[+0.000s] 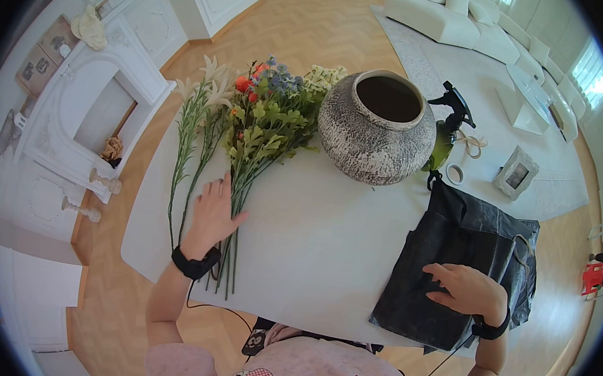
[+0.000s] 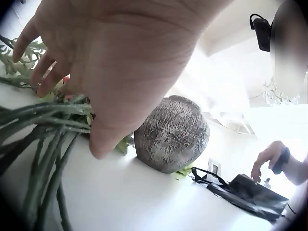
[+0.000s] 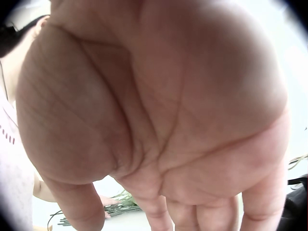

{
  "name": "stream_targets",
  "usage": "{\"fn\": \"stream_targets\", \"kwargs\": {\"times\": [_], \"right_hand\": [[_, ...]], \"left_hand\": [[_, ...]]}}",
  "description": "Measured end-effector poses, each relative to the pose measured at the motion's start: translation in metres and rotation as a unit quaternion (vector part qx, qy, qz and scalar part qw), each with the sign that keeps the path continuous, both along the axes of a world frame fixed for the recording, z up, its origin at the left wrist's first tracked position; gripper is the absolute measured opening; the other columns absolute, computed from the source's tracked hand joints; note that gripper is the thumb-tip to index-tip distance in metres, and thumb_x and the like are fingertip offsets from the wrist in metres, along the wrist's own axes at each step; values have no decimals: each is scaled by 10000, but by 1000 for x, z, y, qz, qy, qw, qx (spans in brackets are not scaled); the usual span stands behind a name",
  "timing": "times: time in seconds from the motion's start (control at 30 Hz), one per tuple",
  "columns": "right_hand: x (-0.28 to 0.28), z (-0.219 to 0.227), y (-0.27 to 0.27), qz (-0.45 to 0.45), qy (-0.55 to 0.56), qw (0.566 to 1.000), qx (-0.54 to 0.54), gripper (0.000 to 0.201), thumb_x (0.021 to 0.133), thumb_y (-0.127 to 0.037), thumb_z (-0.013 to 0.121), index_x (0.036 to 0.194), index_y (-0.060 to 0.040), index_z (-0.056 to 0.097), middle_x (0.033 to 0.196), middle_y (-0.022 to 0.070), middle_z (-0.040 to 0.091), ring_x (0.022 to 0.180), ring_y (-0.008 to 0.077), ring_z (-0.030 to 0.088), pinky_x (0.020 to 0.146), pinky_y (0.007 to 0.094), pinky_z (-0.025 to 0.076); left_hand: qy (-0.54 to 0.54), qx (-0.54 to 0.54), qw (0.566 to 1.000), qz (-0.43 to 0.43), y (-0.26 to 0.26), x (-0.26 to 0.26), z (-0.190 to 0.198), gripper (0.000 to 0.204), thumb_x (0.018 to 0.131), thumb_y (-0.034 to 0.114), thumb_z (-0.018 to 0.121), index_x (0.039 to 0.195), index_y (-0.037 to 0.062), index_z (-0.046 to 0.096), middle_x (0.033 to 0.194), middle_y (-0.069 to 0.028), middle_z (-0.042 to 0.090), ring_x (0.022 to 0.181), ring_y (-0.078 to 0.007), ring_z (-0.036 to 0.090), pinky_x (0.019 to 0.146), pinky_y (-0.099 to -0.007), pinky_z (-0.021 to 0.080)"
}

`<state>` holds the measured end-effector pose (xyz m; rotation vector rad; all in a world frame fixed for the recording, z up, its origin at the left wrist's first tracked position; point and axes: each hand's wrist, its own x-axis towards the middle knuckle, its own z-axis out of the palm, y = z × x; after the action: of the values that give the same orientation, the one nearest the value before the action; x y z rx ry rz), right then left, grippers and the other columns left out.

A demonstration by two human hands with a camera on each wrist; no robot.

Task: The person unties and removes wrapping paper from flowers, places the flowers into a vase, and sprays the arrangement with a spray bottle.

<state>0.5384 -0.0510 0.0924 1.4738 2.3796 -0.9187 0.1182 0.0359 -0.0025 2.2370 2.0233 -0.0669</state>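
Note:
My left hand (image 1: 214, 213) lies over the green stems of a bunch of artificial-looking flowers (image 1: 267, 126), its fingers stretched out toward the blooms. In the left wrist view the stems (image 2: 45, 144) pass beneath the palm. White lilies on long stems (image 1: 191, 145) lie just left of that hand. Over a folded black sheet with straps (image 1: 452, 233), my right hand (image 1: 465, 290) hovers with fingers loosely bent and nothing in its grasp. A round, rough grey-and-white vase (image 1: 371, 140) stands upright at the back of the table, its dark mouth facing up.
Behind the black sheet are a green spray bottle (image 1: 447, 132), a roll of tape (image 1: 455, 173), a twine loop (image 1: 472, 144) and a picture frame (image 1: 517, 173). The white table (image 1: 303, 258) has a curved left edge. Wrist camera cables (image 1: 219, 309) hang at its front.

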Motion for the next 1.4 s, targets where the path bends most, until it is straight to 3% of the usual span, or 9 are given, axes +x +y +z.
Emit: {"fn": "stream_targets", "kwargs": {"times": [0.2,0.6,0.67,0.73,0.83,0.93,1.03,1.1,1.4], "right_hand": [[1,-1,2,37,-18,999,-25,386,819,-277,549,1098,-27,461,878,142,586,844,315,567,706,380,460],[-113,-66,102,304,36,950,-64,393,840,-306,521,1100,-19,453,845,158,616,818,329,584,700,387,459],[-155,-95,120,290,139,940,-116,445,849,-299,516,1163,-2,407,924,155,607,831,279,600,719,362,470],[-202,-119,114,-16,338,842,-421,508,855,-292,515,1207,37,352,1007,160,572,842,236,604,735,334,488],[-257,-138,118,-86,342,863,-361,562,861,-289,511,1234,70,293,1059,170,532,841,220,604,723,318,507],[-290,-142,128,-151,357,847,-364,489,864,-271,499,1168,88,366,1026,182,543,811,217,610,701,307,519],[-310,-151,120,-184,405,854,-271,436,827,-252,529,1042,118,441,1007,230,550,782,251,621,656,314,523],[-322,-164,119,-118,292,949,-16,379,781,-241,545,892,118,494,833,233,605,675,262,634,603,325,521],[-315,-160,135,-159,335,925,-87,318,762,-277,528,678,26,578,555,130,602,519,236,618,559,337,515]], "left_hand": [[39,63,974,214,28,-90,-10,891,675,363,678,1310,-52,210,1187,-255,413,1108,-369,395,851,-438,410],[-109,71,991,18,28,-135,-66,527,720,95,583,1173,-18,340,902,-279,558,856,-411,551,755,-434,437],[-134,-32,989,47,17,-103,-23,592,738,150,589,1215,-39,294,933,-288,550,875,-398,552,767,-421,435],[-155,-136,976,74,19,-92,-6,665,756,206,594,1257,-60,248,964,-297,542,895,-385,553,780,-409,434],[-209,-265,929,151,24,-96,-17,840,767,330,601,1281,-138,129,1075,-329,479,960,-361,537,811,-379,432],[-142,-101,978,112,22,-85,-34,873,710,334,651,1281,-111,164,1039,-280,522,935,-350,538,840,-355,421],[-167,-53,982,-70,18,-57,-36,1122,602,412,734,1250,-201,53,1097,-366,416,944,-397,533,786,-376,461],[-137,-57,988,49,12,-34,-29,960,589,264,749,1234,-141,165,1079,-319,465,1003,-405,498,857,-376,413],[-197,21,979,45,-2,-29,-63,868,671,157,671,1270,-134,114,1080,-304,454,951,-426,514,777,-414,453]]}}
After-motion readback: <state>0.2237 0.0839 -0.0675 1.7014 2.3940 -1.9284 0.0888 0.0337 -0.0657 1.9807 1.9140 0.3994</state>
